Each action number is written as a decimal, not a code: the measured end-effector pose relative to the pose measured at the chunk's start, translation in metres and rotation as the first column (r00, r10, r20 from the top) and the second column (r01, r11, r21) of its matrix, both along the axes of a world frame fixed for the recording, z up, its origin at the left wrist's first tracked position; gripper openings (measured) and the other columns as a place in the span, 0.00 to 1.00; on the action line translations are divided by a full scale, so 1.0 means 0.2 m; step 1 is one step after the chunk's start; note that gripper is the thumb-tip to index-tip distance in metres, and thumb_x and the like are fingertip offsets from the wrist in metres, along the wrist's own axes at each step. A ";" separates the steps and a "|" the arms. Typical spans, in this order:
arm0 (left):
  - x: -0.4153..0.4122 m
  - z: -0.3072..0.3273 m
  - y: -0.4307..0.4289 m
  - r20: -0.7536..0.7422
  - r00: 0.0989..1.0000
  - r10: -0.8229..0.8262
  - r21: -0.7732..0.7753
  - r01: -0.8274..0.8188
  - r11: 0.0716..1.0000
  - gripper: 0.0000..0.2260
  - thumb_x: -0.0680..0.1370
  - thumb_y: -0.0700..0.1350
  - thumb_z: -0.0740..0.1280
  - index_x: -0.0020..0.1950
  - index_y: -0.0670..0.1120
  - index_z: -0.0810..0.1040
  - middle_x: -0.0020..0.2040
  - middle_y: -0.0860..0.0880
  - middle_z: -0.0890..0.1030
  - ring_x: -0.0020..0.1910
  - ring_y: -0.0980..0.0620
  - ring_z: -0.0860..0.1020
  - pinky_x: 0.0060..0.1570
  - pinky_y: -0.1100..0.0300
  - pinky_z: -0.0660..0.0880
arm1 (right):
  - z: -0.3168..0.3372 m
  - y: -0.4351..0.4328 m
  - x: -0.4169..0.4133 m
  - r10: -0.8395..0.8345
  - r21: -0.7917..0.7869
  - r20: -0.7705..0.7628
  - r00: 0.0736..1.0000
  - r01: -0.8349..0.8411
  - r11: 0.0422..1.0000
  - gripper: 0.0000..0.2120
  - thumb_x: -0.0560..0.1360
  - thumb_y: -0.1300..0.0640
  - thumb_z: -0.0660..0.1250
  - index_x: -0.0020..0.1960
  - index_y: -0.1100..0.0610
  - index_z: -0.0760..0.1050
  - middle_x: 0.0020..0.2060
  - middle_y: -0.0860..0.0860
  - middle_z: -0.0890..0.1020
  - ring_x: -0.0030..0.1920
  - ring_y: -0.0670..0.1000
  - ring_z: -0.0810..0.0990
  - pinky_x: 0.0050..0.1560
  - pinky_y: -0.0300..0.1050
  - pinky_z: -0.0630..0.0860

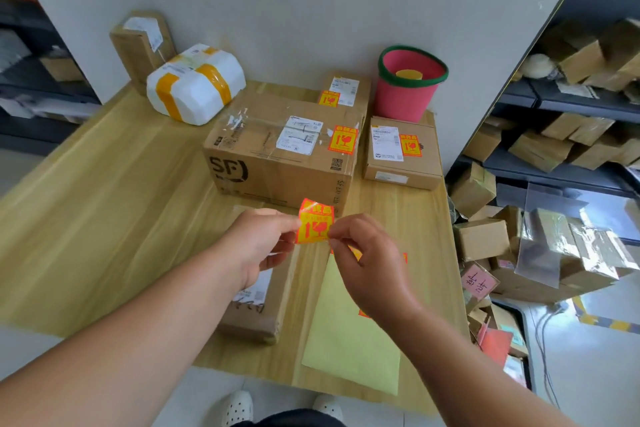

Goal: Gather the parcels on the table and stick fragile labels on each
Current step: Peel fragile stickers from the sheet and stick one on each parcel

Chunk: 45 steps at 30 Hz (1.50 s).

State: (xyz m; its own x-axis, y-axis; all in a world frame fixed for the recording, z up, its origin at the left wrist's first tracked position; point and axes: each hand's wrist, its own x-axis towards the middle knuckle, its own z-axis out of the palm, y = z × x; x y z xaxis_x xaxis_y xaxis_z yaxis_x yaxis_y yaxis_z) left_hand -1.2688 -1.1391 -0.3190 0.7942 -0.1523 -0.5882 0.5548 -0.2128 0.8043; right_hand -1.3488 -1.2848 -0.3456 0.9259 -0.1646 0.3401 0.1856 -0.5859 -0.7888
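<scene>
While the left hand (pixel 258 246) pinches the left edge of the orange-and-yellow fragile sticker (pixel 315 222) and the right hand (pixel 363 253) pinches its right edge with thumb and fingertips, the sticker is held in the air between them, over a flat brown cardboard parcel (pixel 263 308) and in front of the big brown SF-printed carton (pixel 277 156). Both parcels sit on a light wooden table (pixel 104 218) against a pale wall, with a pale yellow backing sheet (pixel 349 333) to the right and shelves of cardboard boxes (pixel 571 135) beyond. The sticker's printed face is towards the camera, its long axis upright and its top edge curling over.
</scene>
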 end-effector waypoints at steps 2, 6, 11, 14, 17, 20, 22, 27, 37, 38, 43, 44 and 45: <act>0.01 0.01 0.07 0.046 0.999 -0.008 0.028 0.007 1.000 0.07 0.76 0.39 0.67 0.37 0.45 0.75 0.32 0.48 0.76 0.31 0.53 0.73 0.32 0.63 0.69 | 0.01 0.07 0.00 0.024 -0.018 -0.014 1.000 -0.024 1.000 0.04 0.72 0.60 0.67 0.45 0.55 0.79 0.45 0.45 0.79 0.48 0.43 0.77 0.49 0.43 0.75; 0.03 0.00 0.21 0.170 0.985 -0.026 0.081 0.012 0.997 0.10 0.77 0.38 0.66 0.36 0.44 0.74 0.31 0.47 0.75 0.31 0.53 0.72 0.33 0.62 0.69 | 0.04 0.22 0.00 0.040 0.112 -0.150 0.988 -0.023 0.993 0.06 0.71 0.53 0.69 0.47 0.50 0.79 0.45 0.43 0.80 0.49 0.45 0.79 0.51 0.42 0.76; 0.07 -0.04 0.42 0.277 0.960 -0.033 0.096 0.006 0.995 0.09 0.77 0.39 0.66 0.36 0.42 0.76 0.29 0.50 0.76 0.28 0.54 0.71 0.35 0.60 0.68 | 0.09 0.42 0.06 -0.148 0.407 -0.363 0.920 0.299 0.863 0.02 0.75 0.59 0.70 0.43 0.54 0.78 0.34 0.47 0.79 0.35 0.44 0.75 0.38 0.39 0.73; 0.08 -0.07 0.51 0.298 0.952 -0.077 0.091 0.052 0.994 0.09 0.77 0.40 0.67 0.37 0.42 0.77 0.30 0.50 0.76 0.31 0.54 0.71 0.39 0.58 0.69 | 0.08 0.51 0.12 -0.166 0.413 -0.524 0.835 0.420 0.808 0.04 0.75 0.57 0.69 0.43 0.57 0.77 0.33 0.50 0.78 0.34 0.47 0.75 0.39 0.46 0.75; 0.08 -0.10 0.58 0.293 0.951 -0.102 0.079 0.082 0.993 0.09 0.77 0.40 0.67 0.37 0.42 0.77 0.30 0.50 0.75 0.30 0.54 0.70 0.37 0.59 0.68 | 0.05 0.61 0.15 -0.144 0.433 -0.588 0.796 0.460 0.775 0.05 0.75 0.58 0.69 0.41 0.59 0.76 0.33 0.52 0.78 0.31 0.45 0.75 0.38 0.46 0.73; 0.08 -0.12 0.64 0.265 0.958 -0.112 0.057 0.101 0.993 0.08 0.77 0.39 0.67 0.37 0.42 0.77 0.32 0.48 0.76 0.31 0.54 0.71 0.38 0.60 0.70 | 0.02 0.69 0.15 -0.128 0.429 -0.631 0.765 0.483 0.763 0.05 0.75 0.60 0.68 0.41 0.60 0.76 0.34 0.52 0.78 0.30 0.45 0.75 0.36 0.45 0.71; 0.07 -0.14 0.68 0.247 0.961 -0.120 0.044 0.113 0.993 0.08 0.77 0.39 0.66 0.37 0.42 0.77 0.33 0.47 0.77 0.31 0.54 0.72 0.38 0.61 0.70 | 0.00 0.72 0.14 -0.131 0.419 -0.655 0.745 0.502 0.757 0.04 0.75 0.61 0.67 0.42 0.60 0.76 0.34 0.53 0.78 0.30 0.45 0.75 0.34 0.44 0.70; 0.05 -0.19 0.74 0.185 0.973 -0.137 0.034 0.133 0.991 0.09 0.77 0.38 0.66 0.37 0.42 0.77 0.31 0.48 0.76 0.31 0.54 0.72 0.37 0.62 0.69 | -0.05 0.80 0.13 -0.122 0.391 -0.700 0.703 0.521 0.758 0.04 0.74 0.63 0.67 0.41 0.59 0.77 0.34 0.52 0.78 0.28 0.44 0.75 0.33 0.40 0.72; -0.03 -0.30 0.77 0.054 0.988 -0.147 0.035 0.145 0.989 0.08 0.76 0.37 0.66 0.37 0.41 0.77 0.29 0.48 0.74 0.29 0.53 0.69 0.32 0.61 0.67 | -0.13 0.84 0.07 -0.136 0.310 -0.765 0.629 0.545 0.779 0.08 0.73 0.66 0.61 0.37 0.59 0.74 0.29 0.53 0.77 0.27 0.48 0.72 0.31 0.42 0.68; -0.03 -0.30 0.77 0.047 0.988 -0.147 0.032 0.146 0.989 0.08 0.76 0.36 0.66 0.37 0.41 0.76 0.29 0.47 0.75 0.28 0.53 0.69 0.31 0.62 0.67 | -0.14 0.84 0.07 -0.140 0.296 -0.770 0.623 0.542 0.787 0.08 0.73 0.66 0.61 0.36 0.59 0.73 0.28 0.52 0.76 0.27 0.48 0.71 0.30 0.42 0.67; -0.04 -0.35 0.77 0.035 0.987 -0.155 0.058 0.153 0.986 0.06 0.76 0.37 0.66 0.39 0.40 0.77 0.31 0.47 0.77 0.29 0.53 0.72 0.32 0.63 0.70 | -0.18 0.86 0.08 -0.164 0.219 -0.790 0.591 0.521 0.825 0.07 0.74 0.63 0.62 0.39 0.59 0.76 0.31 0.54 0.80 0.29 0.48 0.75 0.32 0.47 0.72; -0.03 -0.36 0.78 0.035 0.987 -0.156 0.068 0.153 0.986 0.06 0.76 0.37 0.66 0.38 0.40 0.77 0.32 0.47 0.78 0.30 0.53 0.72 0.34 0.62 0.70 | -0.19 0.86 0.08 -0.167 0.211 -0.789 0.591 0.517 0.830 0.06 0.73 0.63 0.62 0.40 0.59 0.76 0.33 0.56 0.81 0.31 0.50 0.77 0.33 0.51 0.76; -0.03 -0.38 0.78 0.036 0.987 -0.157 0.078 0.154 0.985 0.06 0.76 0.37 0.67 0.38 0.40 0.77 0.32 0.46 0.78 0.31 0.52 0.72 0.36 0.61 0.71 | -0.20 0.87 0.09 -0.172 0.205 -0.786 0.593 0.513 0.833 0.06 0.73 0.63 0.62 0.40 0.60 0.76 0.36 0.58 0.83 0.33 0.52 0.79 0.37 0.55 0.79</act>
State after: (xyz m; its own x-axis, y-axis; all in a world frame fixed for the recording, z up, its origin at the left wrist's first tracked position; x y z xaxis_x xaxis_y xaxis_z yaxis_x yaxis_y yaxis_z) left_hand -1.2747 -0.9832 -0.3942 0.7885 -0.2325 -0.5693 0.4767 -0.3538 0.8047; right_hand -1.3317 -1.1118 -0.3848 0.6757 -0.4752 -0.5636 -0.6798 -0.1059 -0.7257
